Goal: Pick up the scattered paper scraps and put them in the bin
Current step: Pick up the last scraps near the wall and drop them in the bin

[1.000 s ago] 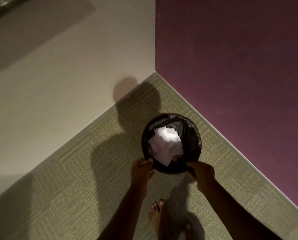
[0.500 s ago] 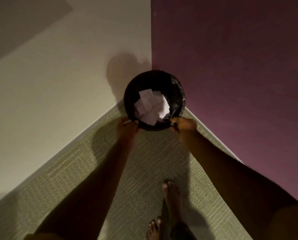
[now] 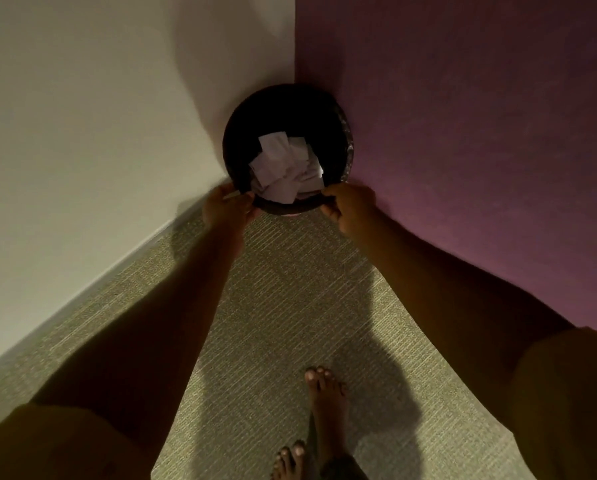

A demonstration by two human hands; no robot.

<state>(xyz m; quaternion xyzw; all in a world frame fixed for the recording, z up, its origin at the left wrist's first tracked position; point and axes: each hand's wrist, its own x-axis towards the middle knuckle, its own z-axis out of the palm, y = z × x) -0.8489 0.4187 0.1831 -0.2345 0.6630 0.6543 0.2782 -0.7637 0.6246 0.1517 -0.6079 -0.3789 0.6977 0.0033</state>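
I cannot see how the fingers of the left hand (image 3: pixel 226 211) and the right hand (image 3: pixel 350 211) end, because the near rim of the bin (image 3: pixel 241 133) hides part of them. The bin's inside is too dark to tell wall from bottom. The lower paper scraps (image 3: pixel 286 168) lie hidden under the upper ones, and the bottom edge cuts off both feet (image 3: pixel 324 403).

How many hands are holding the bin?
2. The left hand grips the near rim of the bin on its left side; the right hand grips the near rim on its right side.
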